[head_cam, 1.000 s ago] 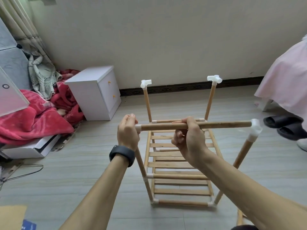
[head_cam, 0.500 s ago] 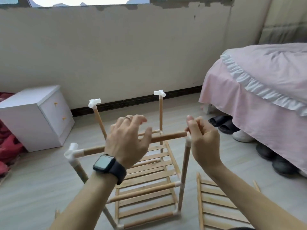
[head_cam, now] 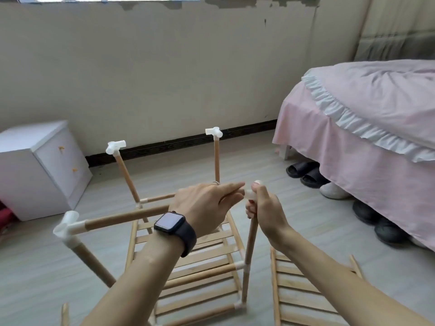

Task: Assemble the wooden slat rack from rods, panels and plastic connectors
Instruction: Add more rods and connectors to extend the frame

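The part-built wooden rack (head_cam: 202, 274) stands on the floor with slat shelves low down and four upright rods. A horizontal top rod (head_cam: 122, 217) runs from a white corner connector (head_cam: 67, 225) at the near left toward the near right post (head_cam: 250, 241). My left hand (head_cam: 207, 205), with a watch on the wrist, holds the rod's right end, fingers stretched toward the right. My right hand (head_cam: 261, 208) grips the top of the near right post around a white connector (head_cam: 250, 194). Two far posts carry white connectors (head_cam: 115, 146) (head_cam: 213, 132).
A loose slat panel (head_cam: 306, 290) lies on the floor at the right. A pink-covered bed (head_cam: 367, 128) with shoes (head_cam: 306, 175) under it fills the right side. A white drawer cabinet (head_cam: 40, 165) stands at the left by the wall.
The view swung right from the cabinet side toward the bed. My left hand slid along the top rod to its right end, and my right hand moved onto the near right post's connector.
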{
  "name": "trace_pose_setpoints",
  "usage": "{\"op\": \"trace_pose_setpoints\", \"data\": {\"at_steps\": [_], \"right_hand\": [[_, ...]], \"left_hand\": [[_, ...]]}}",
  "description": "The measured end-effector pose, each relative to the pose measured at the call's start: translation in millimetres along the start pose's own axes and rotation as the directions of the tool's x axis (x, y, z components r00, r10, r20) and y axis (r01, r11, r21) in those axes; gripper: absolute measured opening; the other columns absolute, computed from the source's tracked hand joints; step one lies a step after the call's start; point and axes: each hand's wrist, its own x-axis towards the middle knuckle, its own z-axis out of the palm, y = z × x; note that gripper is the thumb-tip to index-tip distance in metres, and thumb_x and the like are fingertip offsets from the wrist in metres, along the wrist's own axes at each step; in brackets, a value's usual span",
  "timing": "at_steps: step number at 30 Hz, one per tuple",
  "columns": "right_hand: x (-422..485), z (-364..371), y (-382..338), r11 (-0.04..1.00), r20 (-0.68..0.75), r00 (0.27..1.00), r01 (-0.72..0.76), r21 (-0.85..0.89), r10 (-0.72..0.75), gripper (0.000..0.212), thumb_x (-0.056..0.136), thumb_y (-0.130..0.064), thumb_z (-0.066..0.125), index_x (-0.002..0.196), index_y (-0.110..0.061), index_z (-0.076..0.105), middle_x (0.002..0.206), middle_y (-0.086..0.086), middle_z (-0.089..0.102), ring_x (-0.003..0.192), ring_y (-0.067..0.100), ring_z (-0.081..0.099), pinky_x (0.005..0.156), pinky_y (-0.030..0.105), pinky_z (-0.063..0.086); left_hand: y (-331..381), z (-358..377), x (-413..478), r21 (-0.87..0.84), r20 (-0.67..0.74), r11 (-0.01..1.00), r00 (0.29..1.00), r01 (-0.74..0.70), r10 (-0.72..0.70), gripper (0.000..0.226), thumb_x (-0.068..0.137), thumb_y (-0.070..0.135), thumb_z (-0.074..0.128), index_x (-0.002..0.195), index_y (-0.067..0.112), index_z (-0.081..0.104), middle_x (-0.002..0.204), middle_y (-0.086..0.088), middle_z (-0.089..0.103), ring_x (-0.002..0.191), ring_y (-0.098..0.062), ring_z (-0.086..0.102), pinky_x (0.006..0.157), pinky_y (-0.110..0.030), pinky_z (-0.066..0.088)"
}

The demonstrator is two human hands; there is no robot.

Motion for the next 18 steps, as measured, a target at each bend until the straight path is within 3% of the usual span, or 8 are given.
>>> {"op": "trace_pose_setpoints", "data": {"at_steps": [4,6,9,11,15,18], "right_hand": [[1.7,5.7,0.8,0.998,-0.040,0.999,0.006,0.066,-0.003,0.042,0.104,-0.038,0.035,0.071,-0.016,0.047,0.053,-0.007,0.041,0.051,0.009,0.038,0.049,0.018,0.038],[2.4,6.2,2.6,0.997,-0.041,0.999,0.016,0.070,-0.013,0.041,0.103,-0.037,0.037,0.069,-0.017,0.047,0.053,-0.007,0.041,0.050,0.008,0.038,0.047,0.018,0.037],[2.7,4.2,4.7,0.995,-0.036,0.999,0.016,0.096,-0.013,0.041,0.101,-0.038,0.039,0.065,-0.019,0.046,0.053,-0.006,0.040,0.050,0.010,0.037,0.049,0.021,0.036],[3.5,2.6,3.6,0.996,-0.014,1.000,0.020,0.086,-0.018,0.040,0.096,-0.041,0.041,0.064,-0.019,0.047,0.053,-0.005,0.039,0.050,0.011,0.036,0.050,0.024,0.035],[5.4,-2.3,3.3,0.999,0.056,0.997,0.051,0.007,-0.052,0.037,0.089,-0.043,0.044,0.060,-0.020,0.048,0.051,-0.009,0.041,0.049,0.009,0.038,0.052,0.025,0.037],[5.7,-1.6,4.5,0.997,0.099,0.992,0.080,-0.002,-0.079,0.036,0.090,-0.041,0.045,0.060,-0.022,0.051,0.052,-0.009,0.041,0.051,0.009,0.038,0.054,0.029,0.037]], "left_hand": [[0.3,2.3,-1.6,0.023,0.028,1.000,0.999,0.020,-0.021,0.050,0.093,0.072,0.014,0.134,0.060,0.040,0.070,0.021,0.045,0.055,0.004,0.036,0.046,-0.022,0.023],[0.0,4.0,-2.2,0.035,0.027,0.999,0.999,0.029,-0.030,0.050,0.094,0.071,0.014,0.134,0.058,0.041,0.069,0.021,0.043,0.055,0.001,0.039,0.046,-0.023,0.024],[1.0,11.6,-3.5,0.045,0.056,0.999,0.998,0.002,-0.005,0.050,0.095,0.070,0.012,0.133,0.055,0.041,0.099,0.018,0.064,0.073,-0.006,0.056,0.050,-0.024,0.039],[1.5,15.8,-4.1,0.063,0.080,0.998,0.997,-0.011,0.006,0.053,0.094,0.069,0.008,0.133,0.054,0.040,0.112,0.016,0.065,0.084,-0.011,0.061,0.058,-0.028,0.048],[1.6,12.0,-3.2,0.082,0.069,0.997,0.998,-0.001,-0.004,0.054,0.092,0.069,0.004,0.130,0.052,0.038,0.098,0.017,0.064,0.071,-0.009,0.050,0.050,-0.023,0.032],[4.0,11.7,-3.3,0.079,0.079,0.997,0.997,-0.001,-0.005,0.053,0.092,0.070,0.006,0.127,0.051,0.040,0.096,0.017,0.064,0.073,-0.010,0.052,0.049,-0.025,0.028]]}}
